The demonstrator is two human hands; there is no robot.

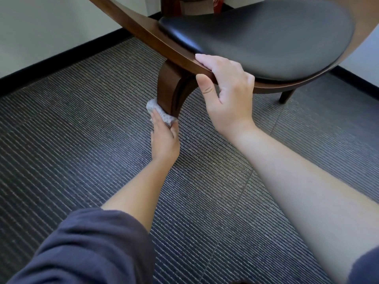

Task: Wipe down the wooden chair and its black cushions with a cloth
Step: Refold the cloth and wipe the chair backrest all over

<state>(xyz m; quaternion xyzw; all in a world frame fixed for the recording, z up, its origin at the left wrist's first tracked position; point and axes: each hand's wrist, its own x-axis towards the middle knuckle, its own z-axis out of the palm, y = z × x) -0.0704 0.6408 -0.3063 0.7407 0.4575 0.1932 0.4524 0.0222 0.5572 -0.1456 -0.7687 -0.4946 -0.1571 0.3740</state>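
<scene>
The wooden chair (143,35) fills the upper part of the head view, with its black seat cushion (272,39) on top. My right hand (227,93) grips the front rim of the wooden seat, fingers over the top and thumb underneath. Below it, my left hand (165,138) holds a light grey cloth (159,111) and presses it against the lower part of the curved front leg (170,87). The foot of that leg is hidden behind the cloth and hand.
A striped grey carpet (82,128) covers the floor. A white wall with a black baseboard (61,58) runs along the left and back. A thin rear chair leg (286,96) stands at the right. Dark wooden furniture (184,6) stands behind the chair.
</scene>
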